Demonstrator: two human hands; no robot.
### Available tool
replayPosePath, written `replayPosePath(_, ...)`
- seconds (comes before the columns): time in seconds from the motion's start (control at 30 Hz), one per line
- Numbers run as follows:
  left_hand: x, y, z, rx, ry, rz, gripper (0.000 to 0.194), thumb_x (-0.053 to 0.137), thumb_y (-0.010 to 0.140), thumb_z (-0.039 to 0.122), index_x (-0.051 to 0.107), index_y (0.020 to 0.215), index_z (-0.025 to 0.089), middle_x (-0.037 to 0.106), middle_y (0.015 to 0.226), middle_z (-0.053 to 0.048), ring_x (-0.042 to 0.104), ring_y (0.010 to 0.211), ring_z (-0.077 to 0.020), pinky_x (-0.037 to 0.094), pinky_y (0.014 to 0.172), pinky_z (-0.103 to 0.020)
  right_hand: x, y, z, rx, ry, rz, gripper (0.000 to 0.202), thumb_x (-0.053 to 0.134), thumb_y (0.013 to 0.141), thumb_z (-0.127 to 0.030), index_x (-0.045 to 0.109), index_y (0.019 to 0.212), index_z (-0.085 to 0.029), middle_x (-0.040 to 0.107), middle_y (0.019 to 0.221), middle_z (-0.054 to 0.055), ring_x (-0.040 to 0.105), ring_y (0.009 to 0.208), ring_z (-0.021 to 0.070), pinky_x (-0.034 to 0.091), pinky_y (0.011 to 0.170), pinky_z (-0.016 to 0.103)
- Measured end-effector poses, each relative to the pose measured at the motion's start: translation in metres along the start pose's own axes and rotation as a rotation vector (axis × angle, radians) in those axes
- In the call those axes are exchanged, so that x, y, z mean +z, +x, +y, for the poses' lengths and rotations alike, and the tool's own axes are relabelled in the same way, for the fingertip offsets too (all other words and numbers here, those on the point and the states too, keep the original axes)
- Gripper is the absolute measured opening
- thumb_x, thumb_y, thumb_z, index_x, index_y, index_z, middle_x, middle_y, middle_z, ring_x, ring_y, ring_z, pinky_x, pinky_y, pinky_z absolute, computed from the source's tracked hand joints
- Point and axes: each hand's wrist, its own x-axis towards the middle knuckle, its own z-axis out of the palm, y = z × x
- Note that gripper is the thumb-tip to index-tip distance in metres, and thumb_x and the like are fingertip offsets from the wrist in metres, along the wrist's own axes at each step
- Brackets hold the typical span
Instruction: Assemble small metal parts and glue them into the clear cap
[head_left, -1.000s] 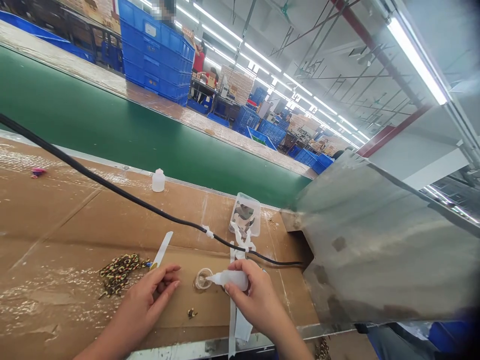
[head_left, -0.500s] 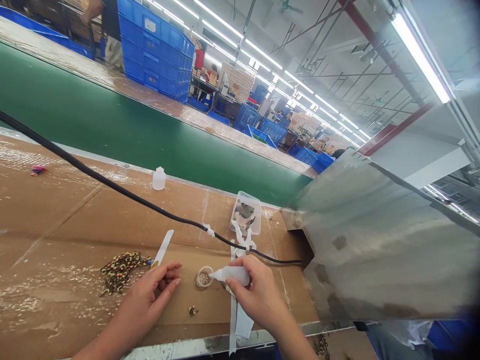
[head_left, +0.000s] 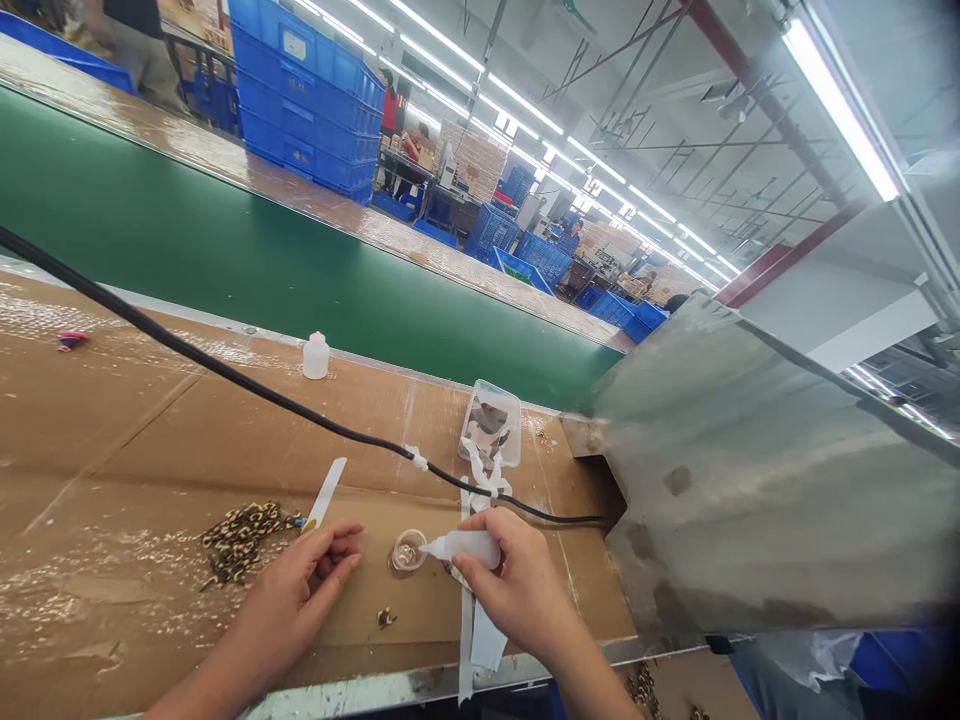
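My right hand (head_left: 514, 580) is closed around a small white squeeze bottle (head_left: 469, 547), held on its side. Its nozzle points left at the rim of a small clear round cup (head_left: 409, 551) on the cardboard. Left of the cup my left hand (head_left: 311, 580) rests with curled, slightly parted fingers and nothing visible between them. Beyond its fingertips lies a white strip (head_left: 328, 492). A heap of small dark and yellow pieces (head_left: 244, 542) sits to the left. One small piece (head_left: 385, 618) lies in front of the cup.
A black cable (head_left: 300, 408) crosses above the table. Behind are another white bottle (head_left: 316, 356), a clear plastic box (head_left: 490, 423) and a green conveyor belt (head_left: 300, 270). A large metal panel (head_left: 780, 480) stands at the right. People and blue crates (head_left: 304, 100) are farther back.
Both hands and the squeeze bottle have hardly moved. In the background, a person at the upper left has shifted left.
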Motion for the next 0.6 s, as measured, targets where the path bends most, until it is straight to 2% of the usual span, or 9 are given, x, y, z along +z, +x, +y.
replayPosePath(0.33,-0.0003,-0.0007,0.0022,0.008,-0.005,0.016,0.034,0.053,0.088,0.042,0.061,0.109,0.018,0.073,0.093,-0.008,0.069,0.079,-0.0217,0.057,0.07,-0.031,-0.0004,0.0004,0.0011,-0.009,0.006,0.001,0.018,0.067,0.075,-0.012,0.066,0.091,-0.021,0.065,0.089,0.001,0.06,0.082,0.0173,0.04,0.069,0.025)
replayPosePath(0.6,-0.0022,0.0,0.0066,0.016,0.015,0.02,0.035,0.052,0.087,0.043,0.062,0.108,0.017,0.073,0.09,-0.008,0.07,0.077,-0.0222,0.057,0.068,-0.031,-0.0015,0.0015,0.0001,-0.001,-0.002,0.005,0.018,0.068,0.074,-0.012,0.067,0.09,-0.021,0.065,0.086,0.001,0.06,0.078,0.0163,0.039,0.066,0.023)
